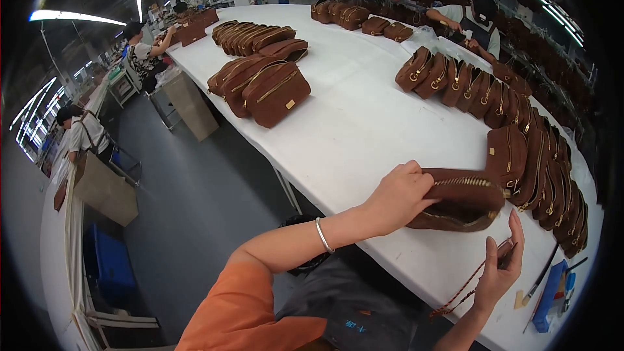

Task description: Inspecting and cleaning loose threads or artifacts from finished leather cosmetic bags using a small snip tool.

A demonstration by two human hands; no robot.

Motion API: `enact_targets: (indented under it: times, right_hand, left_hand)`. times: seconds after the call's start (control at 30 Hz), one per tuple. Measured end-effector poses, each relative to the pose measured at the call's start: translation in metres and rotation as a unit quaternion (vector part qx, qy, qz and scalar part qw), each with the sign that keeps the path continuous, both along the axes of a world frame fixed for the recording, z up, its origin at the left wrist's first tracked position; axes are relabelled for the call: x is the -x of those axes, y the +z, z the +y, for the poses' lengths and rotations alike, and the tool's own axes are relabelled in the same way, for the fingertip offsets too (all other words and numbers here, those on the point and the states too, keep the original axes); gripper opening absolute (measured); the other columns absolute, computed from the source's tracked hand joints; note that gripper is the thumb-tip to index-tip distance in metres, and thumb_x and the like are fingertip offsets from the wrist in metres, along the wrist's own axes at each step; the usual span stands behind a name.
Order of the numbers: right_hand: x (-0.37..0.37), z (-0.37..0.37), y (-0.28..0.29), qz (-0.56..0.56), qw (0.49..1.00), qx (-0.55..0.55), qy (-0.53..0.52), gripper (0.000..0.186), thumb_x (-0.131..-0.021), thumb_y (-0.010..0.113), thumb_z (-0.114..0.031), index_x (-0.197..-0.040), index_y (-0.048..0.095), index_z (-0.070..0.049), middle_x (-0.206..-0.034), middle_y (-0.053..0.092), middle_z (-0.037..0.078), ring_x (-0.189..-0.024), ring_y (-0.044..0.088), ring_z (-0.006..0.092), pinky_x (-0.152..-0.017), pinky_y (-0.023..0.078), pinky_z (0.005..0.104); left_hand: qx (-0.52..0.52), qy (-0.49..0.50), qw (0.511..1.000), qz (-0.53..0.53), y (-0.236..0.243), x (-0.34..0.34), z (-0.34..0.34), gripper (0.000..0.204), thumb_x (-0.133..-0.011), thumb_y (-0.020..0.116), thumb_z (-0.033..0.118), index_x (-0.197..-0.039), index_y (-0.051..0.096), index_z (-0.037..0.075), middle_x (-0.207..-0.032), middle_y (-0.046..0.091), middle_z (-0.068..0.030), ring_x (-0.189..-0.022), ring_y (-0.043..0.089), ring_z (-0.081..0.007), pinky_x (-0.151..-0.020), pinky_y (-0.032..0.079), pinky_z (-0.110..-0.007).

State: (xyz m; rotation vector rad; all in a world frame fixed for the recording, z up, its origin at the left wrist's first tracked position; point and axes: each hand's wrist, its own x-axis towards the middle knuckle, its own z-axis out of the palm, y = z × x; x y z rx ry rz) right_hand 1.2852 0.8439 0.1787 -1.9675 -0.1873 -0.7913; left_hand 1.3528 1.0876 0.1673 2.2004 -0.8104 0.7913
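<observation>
My left hand (401, 198), its fingers closed, grips the left end of a brown zip pouch (465, 221) at the table's near edge. The pouch lies with its zipper undone and its mouth gaping towards me. Just right of and below it is my right hand (499, 276), thumb and index finger stretched upward, apart from the pouch's mouth. Tucked in that hand's curled fingers is a small reddish-brown thing (506, 247), partly hidden. A thin reddish cord (458, 296) hangs beside it towards the table edge.
Rows of brown pouches (478, 94) line the white table's (351, 117) right side; more pouches (279, 94) stand at the far left. A blue holder (551, 296) with tools and a brush (537, 284) lie near right. A person (480, 23) works across the table; others work at left.
</observation>
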Motion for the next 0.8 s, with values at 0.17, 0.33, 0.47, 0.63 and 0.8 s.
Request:
enact_targets:
  times: [0.17,0.33,0.47,0.63,0.8]
  right_hand:
    - [0.020,0.009,-0.031,0.106,0.992,-0.063,-0.002,0.050,-0.085,0.059,0.005,-0.134,0.053,0.000,-0.136,0.058,0.006,-0.059,0.031,0.0027,-0.057,0.032,0.0169]
    - [0.016,0.053,-0.046,0.220,0.960,-0.156,0.071,0.045,-0.095,0.052,-0.003,-0.140,0.048,0.001,-0.127,0.061,0.006,-0.061,0.038,0.0018,-0.058,0.037,0.0175]
    - [0.006,0.050,-0.056,0.263,0.952,-0.137,0.080,0.044,-0.099,0.050,-0.010,-0.141,0.045,0.002,-0.124,0.061,0.012,-0.072,0.049,0.0072,-0.067,0.043,0.0218]
    - [0.000,0.043,-0.064,0.221,0.962,-0.117,0.106,0.045,-0.101,0.050,-0.015,-0.138,0.043,0.009,-0.134,0.055,0.025,-0.127,0.053,0.0310,-0.104,0.042,0.0354]
    - [-0.002,0.041,-0.066,0.213,0.967,-0.101,0.097,0.043,-0.101,0.050,-0.014,-0.137,0.045,0.009,-0.132,0.056,0.025,-0.122,0.057,0.0308,-0.101,0.044,0.0346]
  left_hand:
    - [0.252,0.066,0.930,0.260,-0.003,0.007,-0.007,0.040,-0.100,0.055,0.032,-0.077,0.050,0.000,-0.057,0.046,-0.0066,-0.057,0.040,-0.0052,-0.050,0.037,-0.028]
    - [0.433,0.005,0.840,0.327,-0.068,0.008,-0.023,0.032,-0.100,0.056,0.029,-0.090,0.055,-0.001,-0.075,0.061,-0.0023,-0.067,0.050,-0.0060,-0.057,0.044,-0.025]
    - [0.470,-0.075,0.772,0.421,-0.053,0.016,-0.023,0.032,-0.099,0.060,0.026,-0.111,0.056,-0.003,-0.100,0.066,-0.0061,-0.088,0.061,-0.0097,-0.077,0.052,-0.025]
    - [0.384,-0.134,0.753,0.517,-0.039,0.013,-0.022,0.041,-0.094,0.067,0.021,-0.122,0.054,-0.005,-0.116,0.064,-0.0107,-0.104,0.061,-0.0146,-0.090,0.050,-0.029]
    - [0.352,-0.174,0.717,0.576,-0.038,0.012,-0.019,0.044,-0.091,0.069,0.017,-0.125,0.054,-0.006,-0.119,0.064,-0.0123,-0.107,0.061,-0.0166,-0.093,0.049,-0.031]
